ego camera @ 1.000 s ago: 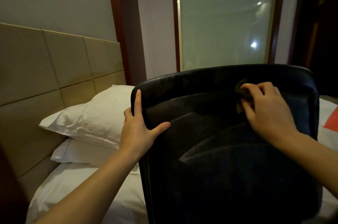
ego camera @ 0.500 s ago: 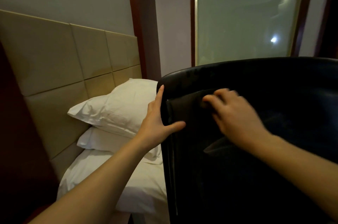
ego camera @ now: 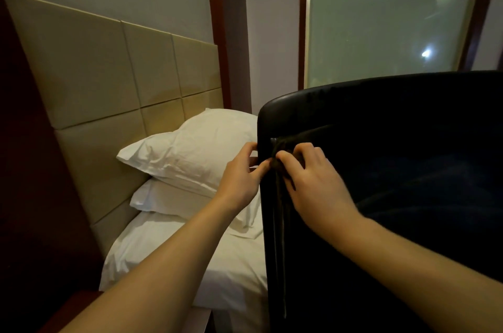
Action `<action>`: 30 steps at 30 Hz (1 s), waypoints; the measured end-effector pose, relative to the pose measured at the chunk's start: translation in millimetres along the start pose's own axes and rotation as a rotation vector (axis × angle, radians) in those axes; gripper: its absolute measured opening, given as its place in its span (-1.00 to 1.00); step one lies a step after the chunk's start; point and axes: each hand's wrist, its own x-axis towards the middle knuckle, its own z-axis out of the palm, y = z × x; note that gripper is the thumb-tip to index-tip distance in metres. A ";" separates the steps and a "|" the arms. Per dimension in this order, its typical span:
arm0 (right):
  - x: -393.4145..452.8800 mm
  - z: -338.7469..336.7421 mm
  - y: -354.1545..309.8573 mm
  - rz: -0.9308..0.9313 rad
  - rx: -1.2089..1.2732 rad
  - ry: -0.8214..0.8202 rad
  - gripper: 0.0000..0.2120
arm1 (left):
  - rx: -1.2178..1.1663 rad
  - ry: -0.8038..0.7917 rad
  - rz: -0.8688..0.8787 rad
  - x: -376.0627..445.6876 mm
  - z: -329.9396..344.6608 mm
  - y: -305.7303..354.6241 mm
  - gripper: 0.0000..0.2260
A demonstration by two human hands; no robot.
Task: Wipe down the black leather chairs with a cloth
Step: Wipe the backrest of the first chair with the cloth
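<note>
The back of a black leather chair (ego camera: pixel 394 120) fills the right half of the view, with its left edge running down the middle. My right hand (ego camera: pixel 313 183) presses a dark bunched cloth (ego camera: pixel 280 153) against that left edge, just below the rounded top corner. My left hand (ego camera: pixel 241 172) meets it from the outer side, thumb and fingers pinching the chair's edge and touching the cloth. Most of the cloth is hidden under my right fingers.
A bed with white sheets (ego camera: pixel 168 256) and two stacked white pillows (ego camera: pixel 196 147) lies left of the chair. A beige padded headboard (ego camera: pixel 114 82) stands behind it. A frosted glass panel (ego camera: pixel 381 19) in a dark red frame is beyond the chair.
My right hand slid the cloth left along the chair's top to its left edge. My left hand went from a flat hold on the edge to a pinch beside the cloth. The view swung left.
</note>
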 end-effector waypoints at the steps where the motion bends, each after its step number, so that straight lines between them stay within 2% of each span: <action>1: 1.9 -5.8 7.7 -0.052 -0.037 -0.013 -0.55 | -0.001 -0.002 0.009 0.4 -0.2 -0.9 -0.69; 3: 6.5 -20.8 27.0 -0.094 -0.102 -0.027 -0.56 | -0.015 -0.011 0.031 -0.8 -1.6 -2.5 -0.68; 8: 21.7 -34.1 33.9 0.099 -0.005 0.050 -0.57 | -0.021 -0.057 0.042 -0.8 -6.7 -5.3 -0.63; 14: 46.9 -11.4 4.4 0.038 0.013 0.060 -0.62 | -0.049 -0.103 0.058 6.1 -12.8 -13.1 -0.68; 16: 25.5 -6.4 2.8 -0.017 -0.005 0.023 -0.62 | -0.056 -0.118 0.062 8.1 -14.2 -16.3 -0.68; 20: -31.6 6.5 2.9 -0.240 -0.098 -0.114 -0.58 | -0.054 -0.118 0.095 8.9 -12.8 -20.9 -0.72; 23: -21.4 0.4 4.6 -0.303 -0.156 -0.139 -0.63 | -0.065 -0.107 0.111 8.9 -11.0 -23.2 -0.72; 25: 6.5 -11.6 7.0 -0.261 -0.156 -0.066 -0.62 | -0.093 -0.120 0.112 8.4 -11.0 -23.9 -0.72; 27: 39.6 -24.4 10.6 -0.140 -0.104 0.034 -0.62 | -0.107 -0.127 0.099 7.4 -11.8 -23.5 -0.71; 30: 57.6 -24.5 11.4 -0.047 -0.059 0.071 -0.63 | -0.118 -0.145 0.096 9.1 -12.3 -24.2 -0.71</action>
